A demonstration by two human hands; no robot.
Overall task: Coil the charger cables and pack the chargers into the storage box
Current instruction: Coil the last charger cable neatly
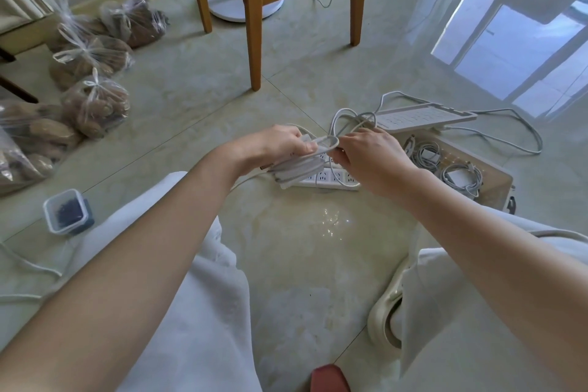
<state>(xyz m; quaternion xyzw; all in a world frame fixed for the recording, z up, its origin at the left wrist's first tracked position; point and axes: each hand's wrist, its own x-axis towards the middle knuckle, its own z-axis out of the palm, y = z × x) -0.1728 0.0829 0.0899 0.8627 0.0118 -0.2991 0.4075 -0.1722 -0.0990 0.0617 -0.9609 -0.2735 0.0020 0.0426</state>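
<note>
My left hand (281, 141) grips a white charger with several turns of its cable coiled (297, 167) around it, held just above the floor. My right hand (366, 154) pinches the loose white cable (342, 119), which loops up behind both hands. A beige storage box (490, 183) stands open to the right and holds several coiled white chargers (458, 178). Its white lid (420, 118) rests across the box's far edge.
A white power strip (327, 180) lies on the tiled floor under my hands. Tied plastic bags (92, 102) sit at the left, a small lidded container (66, 212) near my left knee. A wooden chair (254, 9) stands beyond. More white cable (521, 130) trails right.
</note>
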